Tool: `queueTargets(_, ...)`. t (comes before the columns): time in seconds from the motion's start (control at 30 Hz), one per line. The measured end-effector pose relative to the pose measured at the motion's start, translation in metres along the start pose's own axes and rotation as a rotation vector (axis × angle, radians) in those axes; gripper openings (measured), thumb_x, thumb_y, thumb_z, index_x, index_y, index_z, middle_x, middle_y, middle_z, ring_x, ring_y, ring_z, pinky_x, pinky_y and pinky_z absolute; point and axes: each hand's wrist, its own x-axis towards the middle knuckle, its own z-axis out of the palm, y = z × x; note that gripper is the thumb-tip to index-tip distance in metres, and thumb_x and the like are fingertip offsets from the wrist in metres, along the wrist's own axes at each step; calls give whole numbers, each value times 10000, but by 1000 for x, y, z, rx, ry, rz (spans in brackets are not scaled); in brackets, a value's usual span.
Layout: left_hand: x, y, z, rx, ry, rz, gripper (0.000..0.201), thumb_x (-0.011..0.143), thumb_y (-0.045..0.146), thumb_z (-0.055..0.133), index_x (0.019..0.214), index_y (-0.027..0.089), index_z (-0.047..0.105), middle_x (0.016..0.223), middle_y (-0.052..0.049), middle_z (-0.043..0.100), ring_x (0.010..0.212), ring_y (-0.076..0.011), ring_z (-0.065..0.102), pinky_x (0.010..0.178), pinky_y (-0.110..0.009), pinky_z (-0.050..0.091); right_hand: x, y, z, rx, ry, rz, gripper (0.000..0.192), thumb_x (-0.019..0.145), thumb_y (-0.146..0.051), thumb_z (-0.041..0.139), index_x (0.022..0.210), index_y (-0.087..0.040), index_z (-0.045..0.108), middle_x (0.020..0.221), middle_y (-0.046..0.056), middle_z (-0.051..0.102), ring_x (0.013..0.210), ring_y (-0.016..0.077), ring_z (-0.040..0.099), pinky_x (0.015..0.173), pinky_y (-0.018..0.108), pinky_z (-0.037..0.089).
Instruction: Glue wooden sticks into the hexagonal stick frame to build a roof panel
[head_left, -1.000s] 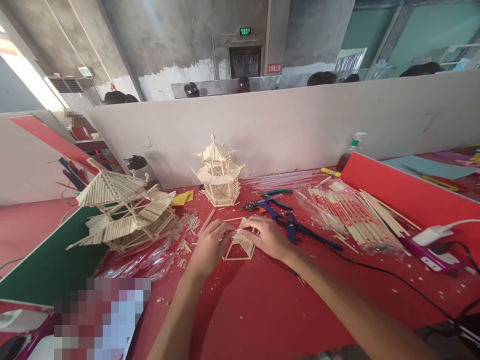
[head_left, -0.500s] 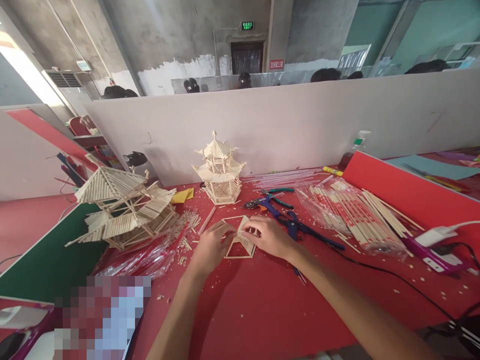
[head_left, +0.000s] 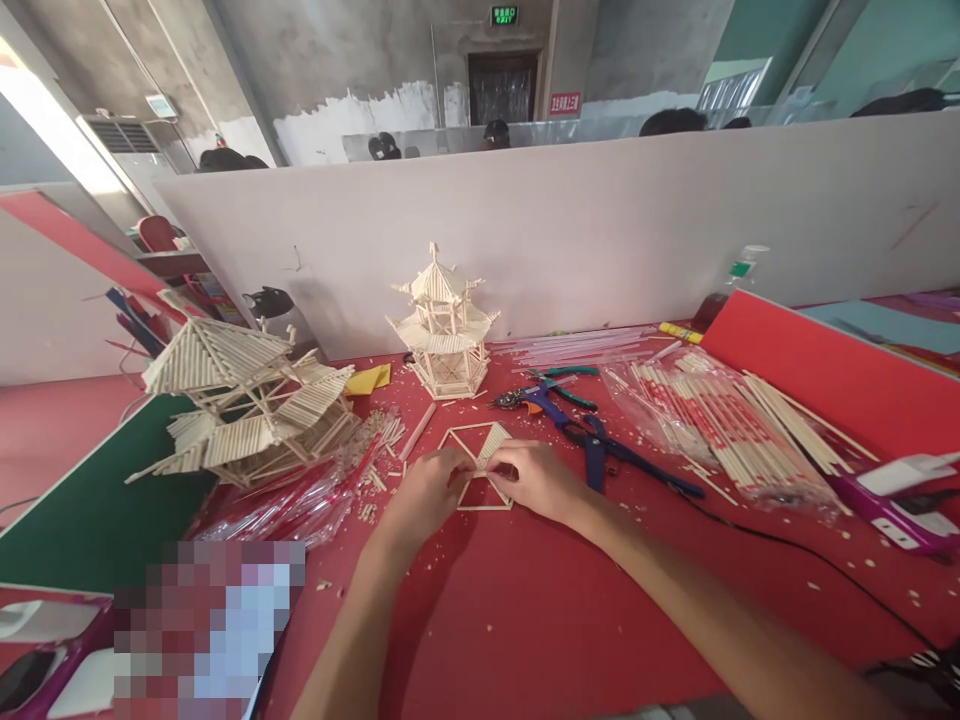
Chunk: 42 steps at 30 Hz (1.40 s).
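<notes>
Here, going from left to right with the small stick pagoda [head_left: 444, 322] as the landmark, a larger stick-built roof model [head_left: 244, 405] sits well to its left on the red tabletop [head_left: 525, 620]. Just in front of the pagoda lies a flat stick frame [head_left: 480, 462], with the left hand [head_left: 425, 494] and the right hand [head_left: 534, 478] both pinching its thin sticks between curled fingertips, the hands nearly touching. Right of the pagoda lie blue-handled pliers [head_left: 592, 445], then a bag of chopsticks [head_left: 720, 425].
</notes>
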Motion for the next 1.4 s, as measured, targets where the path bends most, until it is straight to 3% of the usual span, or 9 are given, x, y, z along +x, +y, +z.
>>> queueTargets(0.3, -6, -10, -4, 47, -6, -80, 261, 921, 83, 479, 928, 209, 708, 928, -84, 732, 886, -248, 662, 764, -321, 428, 1, -4, 2, -13, -58, 97, 153, 875, -78, 695, 826, -206, 764, 824, -2, 745, 705, 136, 652, 672, 238, 433)
queueTargets(0.7, -8, -1, -3, 44, -96, -147, 268, 916, 60, 498, 950, 206, 721, 907, -78, 721, 892, -240, 665, 760, -306, 430, 3, -2, 6, 16, -85, 150, 153, 890, -85, 704, 798, -207, 711, 797, -7, 697, 736, 148, 633, 680, 248, 425)
queueTargets(0.97, -8, -8, -8, 42, 50, -245, 260, 994, 174, 464, 966, 210, 720, 952, -86, 730, 872, -236, 685, 779, -329, 473, 0, -4, -10, 139, -96, 215, 93, 970, -206, 649, 891, -225, 695, 884, 3, 725, 773, 154, 669, 691, 252, 462)
queueTargets(1.07, -7, -4, -11, -81, 101, -279, 249, 1014, 279, 490, 997, 229, 733, 994, -82, 750, 902, -240, 701, 803, -336, 498, -1, -7, -18, 184, -50, 249, 99, 988, -252, 626, 909, -234, 684, 888, 1, 738, 765, 157, 678, 690, 257, 475)
queueTargets(1.17, -3, 8, -8, -349, 111, -333, 241, 982, 420, 587, 1032, 254, 754, 1018, -69, 773, 901, -243, 719, 786, -329, 533, 0, -16, -24, 269, 26, 263, 104, 987, -277, 618, 909, -246, 681, 873, -7, 736, 772, 157, 687, 683, 251, 492)
queueTargets(1.3, 2, 24, 6, -769, 155, -381, 306, 922, 504, 668, 976, 223, 776, 921, -78, 781, 842, -249, 719, 770, -341, 570, -1, -27, -23, 370, 119, 272, 102, 973, -284, 631, 892, -254, 685, 872, 0, 742, 805, 171, 698, 722, 260, 521)
queueTargets(1.4, 4, 29, 19, -961, 207, -400, 297, 867, 495, 742, 928, 205, 758, 872, -66, 764, 812, -230, 707, 748, -325, 573, -2, -29, -19, 474, 158, 314, 124, 969, -313, 644, 873, -241, 676, 824, 6, 733, 746, 170, 692, 678, 257, 533)
